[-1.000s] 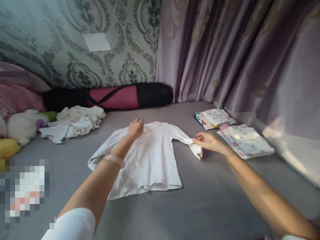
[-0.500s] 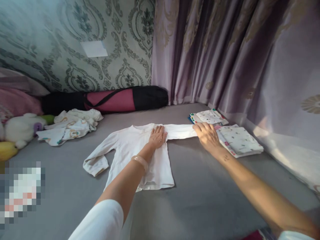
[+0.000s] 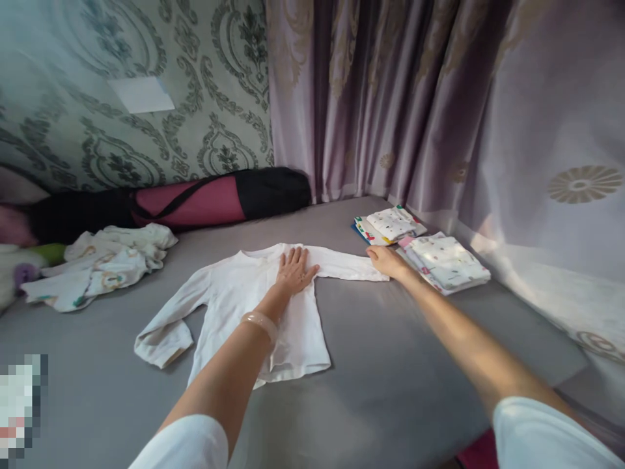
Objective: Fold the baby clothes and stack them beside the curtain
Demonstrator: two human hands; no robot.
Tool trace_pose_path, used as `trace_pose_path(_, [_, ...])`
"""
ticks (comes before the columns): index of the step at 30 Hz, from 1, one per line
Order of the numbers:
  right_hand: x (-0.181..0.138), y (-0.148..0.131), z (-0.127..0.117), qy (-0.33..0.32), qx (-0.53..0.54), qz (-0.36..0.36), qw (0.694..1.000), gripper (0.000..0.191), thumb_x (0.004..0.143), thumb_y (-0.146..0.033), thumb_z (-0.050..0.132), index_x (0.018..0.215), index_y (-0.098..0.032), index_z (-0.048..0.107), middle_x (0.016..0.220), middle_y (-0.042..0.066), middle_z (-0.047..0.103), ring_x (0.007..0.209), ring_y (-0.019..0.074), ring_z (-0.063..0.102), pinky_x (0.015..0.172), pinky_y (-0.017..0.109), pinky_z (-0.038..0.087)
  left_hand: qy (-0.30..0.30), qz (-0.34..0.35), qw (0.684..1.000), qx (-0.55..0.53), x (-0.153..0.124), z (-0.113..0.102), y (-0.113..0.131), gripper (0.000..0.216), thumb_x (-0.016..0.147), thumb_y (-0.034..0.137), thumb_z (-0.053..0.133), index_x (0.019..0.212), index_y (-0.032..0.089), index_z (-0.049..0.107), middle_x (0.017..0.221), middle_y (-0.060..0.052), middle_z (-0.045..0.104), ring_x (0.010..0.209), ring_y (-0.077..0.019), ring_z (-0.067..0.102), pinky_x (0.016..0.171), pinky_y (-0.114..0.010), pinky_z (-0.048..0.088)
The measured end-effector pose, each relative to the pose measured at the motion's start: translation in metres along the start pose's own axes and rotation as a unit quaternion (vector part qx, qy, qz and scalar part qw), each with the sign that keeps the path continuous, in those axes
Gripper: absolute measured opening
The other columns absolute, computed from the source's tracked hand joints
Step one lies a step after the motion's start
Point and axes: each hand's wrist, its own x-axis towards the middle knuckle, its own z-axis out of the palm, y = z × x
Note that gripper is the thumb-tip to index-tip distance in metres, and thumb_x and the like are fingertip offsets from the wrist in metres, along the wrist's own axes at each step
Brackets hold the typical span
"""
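Surface (image 3: 390, 371) grey, curtain (image 3: 415, 98) purple; left fingers (image 3: 291, 258) spread on shirt (image 3: 234, 293), right fingers (image 3: 374, 253) pinching sleeve (image 3: 342, 264).

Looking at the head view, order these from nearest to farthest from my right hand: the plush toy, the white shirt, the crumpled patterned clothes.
1. White shirt: touching the right hand.
2. Crumpled patterned clothes: left, past the shirt.
3. Plush toy: at the left edge.

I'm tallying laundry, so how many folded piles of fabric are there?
2. The farther pile lies near the curtain, beyond the right hand; the nearer pile lies to the right of that, partly hidden by the wrist.
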Motion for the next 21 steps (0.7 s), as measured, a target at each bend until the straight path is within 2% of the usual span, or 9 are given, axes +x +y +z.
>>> trace_pose_path(4, [0.01, -0.009, 0.009, -0.038, -0.01, 0.008, 0.999, 0.025, 0.091, -0.036, 0.05, 0.096, -0.021, 0.07, 0.097, 0.007, 0.072, 0.089, 0.0193, 0.065, 0.068, 0.024, 0.042, -0.004, -0.002, 1.0, -0.007, -0.001, -0.003, 0.002, 0.071, 0.094, 0.06, 0.028, 0.15, 0.017, 0.028, 0.158, -0.015, 0.021, 0.147, -0.0317, 0.015, 0.117, -0.053, 0.011])
trace_pose_path(8, [0.014, -0.005, 0.009, -0.065, 0.035, -0.052, 0.996, 0.015, 0.085, -0.032, 0.058, 0.082, -0.02, 0.065, 0.082, 0.003, 0.069, 0.078, 0.0155, 0.062, 0.063, 0.021, 0.04, -0.008, -0.007, 1.0, -0.019, 0.001, -0.002, 0.003, 0.075, 0.093, 0.062, 0.026, 0.15, 0.013, 0.026, 0.159, -0.015, 0.02, 0.147, -0.0324, 0.013, 0.117, -0.053, 0.009])
trace_pose_path(12, [0.017, -0.005, 0.008, -0.029, 0.088, -0.079, 0.993, 0.009, 0.086, -0.027, 0.052, 0.083, -0.02, 0.057, 0.075, 0.0, 0.064, 0.071, 0.0141, 0.058, 0.063, 0.022, 0.04, 0.009, -0.006, 1.0, -0.021, 0.003, 0.001, 0.002, 0.077, 0.092, 0.063, 0.027, 0.151, 0.013, 0.024, 0.159, -0.015, 0.019, 0.148, -0.0315, 0.011, 0.118, -0.053, 0.007])
trace_pose_path(16, [0.017, -0.008, 0.003, 0.027, 0.129, -0.092, 0.987, 0.009, 0.086, -0.027, 0.05, 0.091, -0.022, 0.055, 0.079, 0.0, 0.064, 0.07, 0.0148, 0.058, 0.065, 0.023, 0.041, 0.015, -0.015, 1.0, -0.02, 0.002, 0.001, 0.002, 0.079, 0.091, 0.066, 0.026, 0.152, 0.017, 0.023, 0.16, -0.012, 0.018, 0.148, -0.0335, 0.008, 0.117, -0.057, 0.004])
trace_pose_path(21, [0.018, -0.001, -0.022, 0.03, 0.069, -0.149, 0.986, 0.012, 0.09, -0.031, 0.048, 0.097, -0.026, 0.057, 0.09, 0.001, 0.066, 0.079, 0.0169, 0.059, 0.072, 0.026, 0.04, -0.012, -0.036, 0.999, -0.026, 0.001, -0.003, 0.005, 0.089, 0.086, 0.075, 0.02, 0.153, 0.017, 0.021, 0.16, -0.013, 0.014, 0.146, -0.0393, 0.005, 0.113, -0.065, 0.005])
